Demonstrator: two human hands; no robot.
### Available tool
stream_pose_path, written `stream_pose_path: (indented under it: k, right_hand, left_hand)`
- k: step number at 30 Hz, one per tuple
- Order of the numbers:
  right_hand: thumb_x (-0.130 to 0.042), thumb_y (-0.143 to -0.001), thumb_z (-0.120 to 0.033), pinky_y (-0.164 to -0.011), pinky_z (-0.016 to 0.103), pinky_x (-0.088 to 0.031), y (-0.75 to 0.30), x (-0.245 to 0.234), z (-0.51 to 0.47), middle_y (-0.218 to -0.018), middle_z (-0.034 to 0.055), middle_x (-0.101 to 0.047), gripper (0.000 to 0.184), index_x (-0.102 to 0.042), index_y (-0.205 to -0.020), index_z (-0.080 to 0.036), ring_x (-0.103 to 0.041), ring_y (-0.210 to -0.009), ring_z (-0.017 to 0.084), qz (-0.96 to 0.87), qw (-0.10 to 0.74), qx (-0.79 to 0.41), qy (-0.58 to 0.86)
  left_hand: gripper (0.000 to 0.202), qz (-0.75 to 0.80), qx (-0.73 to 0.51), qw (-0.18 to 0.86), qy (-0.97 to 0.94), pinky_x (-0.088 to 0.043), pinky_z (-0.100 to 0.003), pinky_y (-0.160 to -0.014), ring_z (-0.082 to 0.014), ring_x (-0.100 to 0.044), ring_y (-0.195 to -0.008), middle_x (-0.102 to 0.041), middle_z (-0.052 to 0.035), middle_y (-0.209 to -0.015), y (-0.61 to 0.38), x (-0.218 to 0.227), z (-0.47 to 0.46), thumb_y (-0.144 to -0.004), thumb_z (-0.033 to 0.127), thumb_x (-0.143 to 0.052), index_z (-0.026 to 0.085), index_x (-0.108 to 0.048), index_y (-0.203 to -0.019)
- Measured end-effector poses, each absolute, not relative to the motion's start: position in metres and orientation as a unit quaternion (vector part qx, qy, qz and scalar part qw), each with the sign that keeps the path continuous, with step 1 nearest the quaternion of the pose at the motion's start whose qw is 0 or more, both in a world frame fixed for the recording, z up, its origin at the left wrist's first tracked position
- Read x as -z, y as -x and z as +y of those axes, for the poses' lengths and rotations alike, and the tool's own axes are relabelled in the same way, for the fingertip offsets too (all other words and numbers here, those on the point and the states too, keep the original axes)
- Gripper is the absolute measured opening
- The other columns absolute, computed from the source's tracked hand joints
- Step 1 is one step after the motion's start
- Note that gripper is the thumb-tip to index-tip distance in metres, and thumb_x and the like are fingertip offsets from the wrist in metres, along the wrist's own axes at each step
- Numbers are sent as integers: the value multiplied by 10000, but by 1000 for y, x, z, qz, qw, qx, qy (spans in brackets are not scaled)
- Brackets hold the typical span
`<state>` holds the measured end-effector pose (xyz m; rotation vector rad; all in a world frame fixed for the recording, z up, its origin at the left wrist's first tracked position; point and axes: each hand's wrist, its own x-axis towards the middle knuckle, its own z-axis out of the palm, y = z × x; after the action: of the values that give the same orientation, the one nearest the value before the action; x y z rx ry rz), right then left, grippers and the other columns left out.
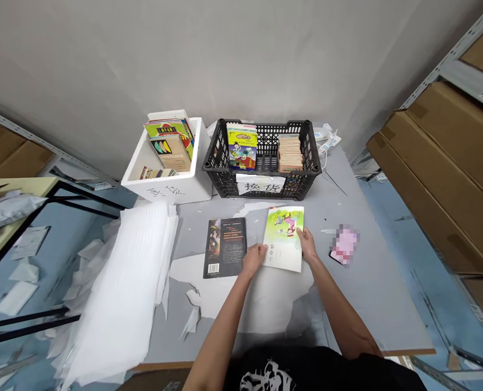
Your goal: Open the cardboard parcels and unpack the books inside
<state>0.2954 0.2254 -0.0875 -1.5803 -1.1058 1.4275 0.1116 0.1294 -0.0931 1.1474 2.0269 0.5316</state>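
A green-and-white book [284, 237] lies on the grey table [371, 293] in front of me. My left hand [254, 257] grips its near left corner, fingers curled on the cover. My right hand [306, 243] holds its right edge, thumb on top. Just left of it a dark book [225, 247] lies flat, back cover up, touching neither hand.
A black crate [265, 182] with books and a paper label stands behind the books. Left of it is a white foam box [192, 182] of books. A stack of white foam sheets [131, 282] covers the table's left. A blurred pink item [344, 245] lies to the right. Cardboard boxes fill the shelves [440, 163].
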Motion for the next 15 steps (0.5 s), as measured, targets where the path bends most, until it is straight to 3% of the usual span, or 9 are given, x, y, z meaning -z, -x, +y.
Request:
stream_pose_path:
  k: [8, 11, 15]
  right_hand:
    - [-703, -661, -527, -707, 362, -554, -304, 33, 188, -822, 2, -716, 403, -588, -904, -227, -687, -757, 223, -213, 497, -660, 522]
    - [-698, -676, -512, -729, 388, -563, -303, 23, 183, -893, 22, -726, 417, -587, -958, -226, -693, -814, 238, -189, 522, -655, 513]
    - [-689, -679, -513, -737, 413, -563, -299, 21, 178, -900, 29, -726, 434, -576, -983, -226, -694, -814, 242, -174, 548, -639, 511]
  left_hand:
    - [459, 753, -307, 374, -445, -382, -249, -583, -160, -558, -634, -586, -10, -627, -118, 53, 112, -899, 519, -291, 196, -514, -660]
    - [452, 734, -348, 377, -445, -341, -236, -532, -128, -484, -526, -501, 27, -508, -114, 24, 102, -875, 530, -335, 208, -431, -573]
    - [439, 704, -350, 389, -480, -355, -238, -557, -119, -458, -463, -497, 35, -442, -111, -18, 90, -878, 488, -364, 222, -398, -530]
